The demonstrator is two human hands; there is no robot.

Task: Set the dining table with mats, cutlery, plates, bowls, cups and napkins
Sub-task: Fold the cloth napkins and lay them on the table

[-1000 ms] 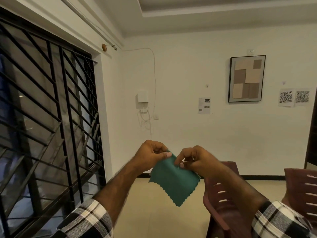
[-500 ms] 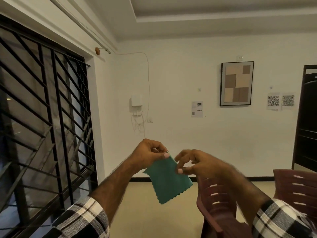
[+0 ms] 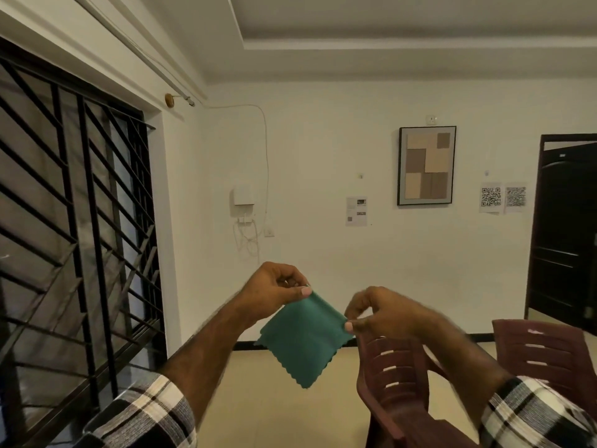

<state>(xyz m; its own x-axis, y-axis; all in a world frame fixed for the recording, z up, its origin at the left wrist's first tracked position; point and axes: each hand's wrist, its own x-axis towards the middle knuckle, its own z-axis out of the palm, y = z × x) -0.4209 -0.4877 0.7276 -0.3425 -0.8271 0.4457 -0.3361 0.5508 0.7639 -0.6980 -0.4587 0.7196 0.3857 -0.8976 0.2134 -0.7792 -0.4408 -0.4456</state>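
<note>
A small teal cloth napkin (image 3: 303, 337) with scalloped edges hangs in the air in front of me, spread like a diamond. My left hand (image 3: 274, 291) pinches its top corner between thumb and fingers. My right hand (image 3: 378, 313) pinches its right corner, a little lower. The lower edges of the napkin hang free. No table, mats, plates or cutlery are in view.
Two maroon plastic chairs (image 3: 397, 376) (image 3: 542, 350) stand low at the right. A barred window (image 3: 74, 237) fills the left wall. A framed picture (image 3: 426, 164) hangs on the white far wall, and a dark door (image 3: 568, 234) stands at the far right. Beige floor lies below.
My hands have drawn apart, stretching the napkin wider; the right hand shifted right and down to the corner. The view has panned right, showing more of the door and chairs.
</note>
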